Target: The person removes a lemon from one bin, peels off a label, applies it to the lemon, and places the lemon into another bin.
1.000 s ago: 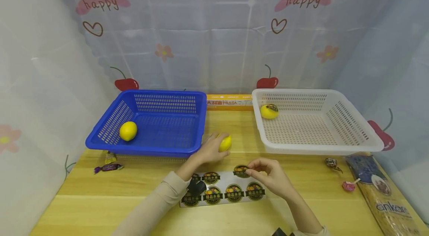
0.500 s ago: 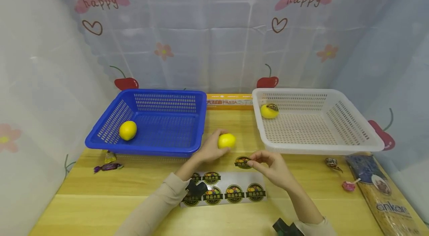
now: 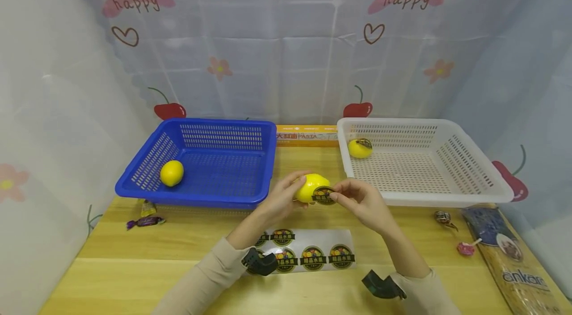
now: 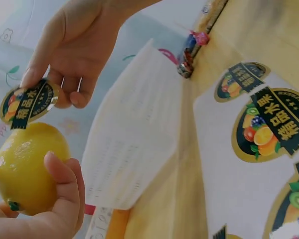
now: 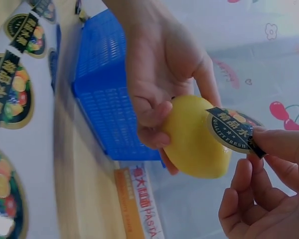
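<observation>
My left hand (image 3: 280,199) grips a yellow lemon (image 3: 310,187), fingers curled round its side, above the wooden table. Between thumb and fingers my right hand (image 3: 364,204) pinches a dark round fruit sticker (image 3: 322,196) with gold lettering. The sticker overlaps the lemon's right side in the head view; in the right wrist view the sticker (image 5: 234,130) lies across the lemon's (image 5: 194,139) upper side. Below the hands lies a white sticker sheet (image 3: 330,238) with several like stickers, partly hidden by the left wrist's camera mount.
At the left stands a blue basket (image 3: 196,200) holding one lemon (image 3: 172,173); at the right a white basket (image 3: 429,198) holds a lemon with a sticker (image 3: 359,148). A pasta box (image 3: 308,142) lies behind. Wrapped candies (image 3: 145,221), a lollipop (image 3: 466,249) and a pasta bag (image 3: 514,265) lie at the sides.
The left hand took hold of the lemon and raised it from the table towards the right. The right hand lifted its sticker off the sheet and brought it up to the lemon.
</observation>
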Motion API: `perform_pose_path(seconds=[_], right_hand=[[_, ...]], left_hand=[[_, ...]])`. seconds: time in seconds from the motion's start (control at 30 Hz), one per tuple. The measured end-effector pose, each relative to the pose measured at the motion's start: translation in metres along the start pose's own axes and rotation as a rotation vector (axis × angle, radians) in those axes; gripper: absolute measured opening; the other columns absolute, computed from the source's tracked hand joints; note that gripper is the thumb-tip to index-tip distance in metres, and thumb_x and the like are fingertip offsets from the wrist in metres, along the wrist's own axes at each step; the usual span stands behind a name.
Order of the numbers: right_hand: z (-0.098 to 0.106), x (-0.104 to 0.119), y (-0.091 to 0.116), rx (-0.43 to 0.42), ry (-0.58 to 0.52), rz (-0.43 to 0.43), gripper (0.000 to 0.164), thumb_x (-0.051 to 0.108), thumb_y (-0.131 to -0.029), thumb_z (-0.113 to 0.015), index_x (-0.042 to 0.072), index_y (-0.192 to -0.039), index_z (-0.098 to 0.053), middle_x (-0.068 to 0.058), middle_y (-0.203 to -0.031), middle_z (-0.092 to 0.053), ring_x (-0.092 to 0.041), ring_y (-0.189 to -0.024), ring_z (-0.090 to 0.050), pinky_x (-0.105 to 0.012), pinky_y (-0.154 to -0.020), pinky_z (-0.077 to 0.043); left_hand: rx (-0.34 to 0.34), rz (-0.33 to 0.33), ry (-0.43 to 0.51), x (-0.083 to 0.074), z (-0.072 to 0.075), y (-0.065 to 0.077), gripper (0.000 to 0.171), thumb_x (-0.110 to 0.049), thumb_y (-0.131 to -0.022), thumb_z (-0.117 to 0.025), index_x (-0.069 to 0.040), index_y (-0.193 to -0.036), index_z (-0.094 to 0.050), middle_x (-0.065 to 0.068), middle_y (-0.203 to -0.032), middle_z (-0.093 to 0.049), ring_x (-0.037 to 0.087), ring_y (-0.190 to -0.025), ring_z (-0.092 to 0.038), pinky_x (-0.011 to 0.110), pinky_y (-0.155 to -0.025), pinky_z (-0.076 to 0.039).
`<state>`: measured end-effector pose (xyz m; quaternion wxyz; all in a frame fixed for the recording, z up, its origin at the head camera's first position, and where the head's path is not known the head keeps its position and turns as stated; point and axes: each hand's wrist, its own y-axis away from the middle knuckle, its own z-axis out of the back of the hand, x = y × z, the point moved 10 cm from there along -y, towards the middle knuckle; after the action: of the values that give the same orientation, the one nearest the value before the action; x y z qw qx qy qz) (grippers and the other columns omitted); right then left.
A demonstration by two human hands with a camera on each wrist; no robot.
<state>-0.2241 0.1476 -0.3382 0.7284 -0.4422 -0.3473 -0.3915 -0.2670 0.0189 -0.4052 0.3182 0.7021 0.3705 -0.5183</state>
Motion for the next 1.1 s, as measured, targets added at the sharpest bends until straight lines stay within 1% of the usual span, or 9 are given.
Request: perform_pose_path(seconds=[0.1,0.27,0.43,0.53,0.67,0.77,0.87,0.97,1.1], right_hand=[[0.001,0.001,-0.006,0.002,-0.011,-0.016,0.005,0.000,-0.086,-0.065,-0.002,-0.091,-0.064,-0.013,-0.087,-0.066,-0.013,-0.074,-0.063,-0.025,-0.064,-0.053],[-0.003,0.006,-0.012,-0.008,-0.016,-0.013,0.005,-0.001,-0.085,-0.065,-0.004,-0.090,-0.065,-0.016,-0.086,-0.066,-0.012,-0.072,-0.062,-0.023,-0.064,-0.052],[-0.005,0.008,-0.016,-0.047,0.025,-0.020,0.006,0.000,-0.084,-0.067,-0.004,-0.088,-0.065,-0.014,-0.083,-0.066,-0.010,-0.068,-0.058,-0.022,-0.060,-0.050],[-0.004,0.009,-0.017,-0.078,0.057,-0.034,0.008,0.002,-0.083,-0.069,-0.003,-0.088,-0.066,-0.013,-0.082,-0.066,-0.009,-0.064,-0.056,-0.022,-0.056,-0.048],[-0.003,0.009,-0.016,-0.116,0.095,-0.048,0.011,0.003,-0.080,-0.073,-0.003,-0.087,-0.066,-0.012,-0.080,-0.066,-0.009,-0.062,-0.055,-0.022,-0.055,-0.049],[-0.003,0.009,-0.014,-0.139,0.136,-0.049,0.014,0.004,-0.079,-0.075,-0.003,-0.087,-0.066,-0.011,-0.077,-0.066,-0.008,-0.060,-0.056,-0.022,-0.054,-0.049],[-0.002,0.010,-0.012,-0.159,0.169,-0.042,0.016,0.004,-0.078,-0.075,-0.003,-0.089,-0.067,-0.010,-0.077,-0.066,-0.007,-0.058,-0.055,-0.021,-0.052,-0.049],[-0.001,0.012,-0.011,-0.170,0.170,-0.026,0.020,0.004,-0.077,-0.076,-0.004,-0.092,-0.066,-0.011,-0.078,-0.064,-0.007,-0.056,-0.054,-0.021,-0.049,-0.046],[-0.002,0.015,-0.010,-0.157,0.134,0.019,0.023,0.003,-0.076,-0.077,-0.003,-0.095,-0.065,-0.013,-0.082,-0.059,-0.006,-0.054,-0.053,-0.020,-0.046,-0.043]], left_hand=[[0.006,0.013,0.004,-0.004,-0.004,0.001,0.042,-0.024,-0.104,-0.033,-0.005,-0.141,-0.038,0.019,-0.122,-0.045,0.017,-0.080,-0.053,0.021,-0.063,-0.046],[0.033,0.041,-0.011,-0.006,-0.010,0.002,0.045,-0.029,-0.105,-0.024,-0.007,-0.142,-0.035,0.018,-0.118,-0.045,0.017,-0.079,-0.051,0.022,-0.064,-0.045],[0.101,0.025,0.002,-0.012,-0.021,0.003,0.055,-0.037,-0.104,-0.012,-0.003,-0.144,-0.028,0.015,-0.114,-0.045,0.017,-0.079,-0.049,0.023,-0.065,-0.043],[0.119,0.015,0.007,-0.015,-0.024,0.004,0.060,-0.042,-0.103,-0.011,-0.002,-0.144,-0.027,0.015,-0.113,-0.046,0.016,-0.079,-0.048,0.022,-0.065,-0.042],[0.139,0.015,-0.030,-0.015,-0.025,0.006,0.056,-0.041,-0.103,-0.022,-0.004,-0.144,-0.025,0.015,-0.116,-0.043,0.016,-0.083,-0.047,0.023,-0.068,-0.042],[0.143,0.011,-0.092,-0.014,-0.023,0.008,0.051,-0.030,-0.101,-0.041,-0.006,-0.144,-0.026,0.016,-0.121,-0.041,0.016,-0.088,-0.048,0.023,-0.071,-0.044],[0.137,-0.007,-0.155,-0.014,-0.021,0.010,0.054,-0.018,-0.096,-0.055,-0.008,-0.143,-0.028,0.018,-0.123,-0.042,0.018,-0.088,-0.050,0.023,-0.070,-0.046],[0.123,-0.019,-0.172,-0.015,-0.019,0.011,0.055,-0.015,-0.094,-0.057,-0.007,-0.142,-0.031,0.018,-0.122,-0.042,0.018,-0.087,-0.049,0.022,-0.068,-0.046],[0.109,-0.020,-0.161,-0.016,-0.019,0.011,0.048,-0.016,-0.097,-0.052,-0.008,-0.141,-0.033,0.017,-0.124,-0.040,0.017,-0.091,-0.050,0.022,-0.070,-0.047]])
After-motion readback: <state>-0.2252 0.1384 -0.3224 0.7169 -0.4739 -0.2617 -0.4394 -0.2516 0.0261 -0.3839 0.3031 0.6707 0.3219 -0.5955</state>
